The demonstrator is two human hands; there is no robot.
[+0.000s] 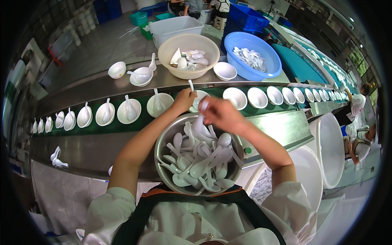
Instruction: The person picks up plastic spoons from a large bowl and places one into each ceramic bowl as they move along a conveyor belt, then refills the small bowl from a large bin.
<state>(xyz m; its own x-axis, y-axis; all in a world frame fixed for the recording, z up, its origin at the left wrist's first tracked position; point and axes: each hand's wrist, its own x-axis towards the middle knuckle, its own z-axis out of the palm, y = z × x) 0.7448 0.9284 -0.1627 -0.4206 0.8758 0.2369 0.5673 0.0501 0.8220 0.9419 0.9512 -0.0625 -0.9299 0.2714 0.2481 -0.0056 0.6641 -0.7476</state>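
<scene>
My left hand (184,100) pinches a white soup spoon (190,85) by its handle, over a white bowl (199,100) on the green conveyor belt (87,132). My right hand (222,115), slightly blurred, grips another white soup spoon (199,123) above a steel basin (160,154) heaped with loose spoons (200,157). The basin sits against my body, at the belt's near edge. Leftward along the belt runs a row of bowls, each with a spoon standing in it, such as the nearest spooned bowl (160,105). Bowls to the right (234,99) hold no spoon.
Beyond the belt stand a cream basin (165,51) and a blue basin (230,41), both with spoons inside, plus a few small bowls (225,71). Several loose spoons (57,157) lie at the left. White tubs (331,151) stand at my right. People work farther off.
</scene>
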